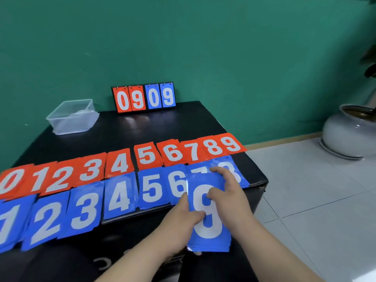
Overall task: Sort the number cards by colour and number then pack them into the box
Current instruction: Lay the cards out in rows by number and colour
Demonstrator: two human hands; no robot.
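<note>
Blue 9 stack (210,228), left hand (183,217) pinching its left edge, right hand (230,195) gripping its far end

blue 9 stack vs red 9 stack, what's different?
Colour: the blue 9 stack is blue, the red 9 stack red. Pose: the blue 9 stack is gripped by left hand and right hand; the red 9 stack lies on the table, ending the red row. Both show a white 9.
</note>
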